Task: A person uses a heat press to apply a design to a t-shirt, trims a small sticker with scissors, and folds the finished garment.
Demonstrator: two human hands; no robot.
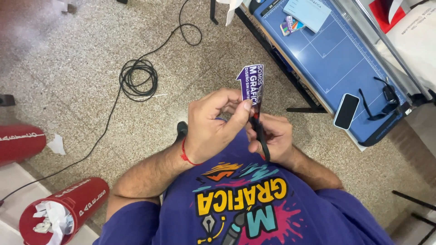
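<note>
Purple shirt cloth (254, 213) lies just below both hands. Left hand (211, 124) has its grip pinching the lower edge of a purple arrow-shaped sticker (251, 84), thumb pressed on its face. Right hand (272, 138) is closed around black scissors (260, 136), blades at the sticker's right edge. Beyond the grip, bare floor (81, 54) lies open; the blue table (345, 59) edge stands well apart, to the right.

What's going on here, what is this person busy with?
A person in a purple shirt is cutting out a purple printed sticker. The left hand pinches the sticker from the side, while the right hand works black scissors at its lower edge. Beside them a blue cutting mat holds a dark phone. A coiled black cable lies on the floor.
</note>
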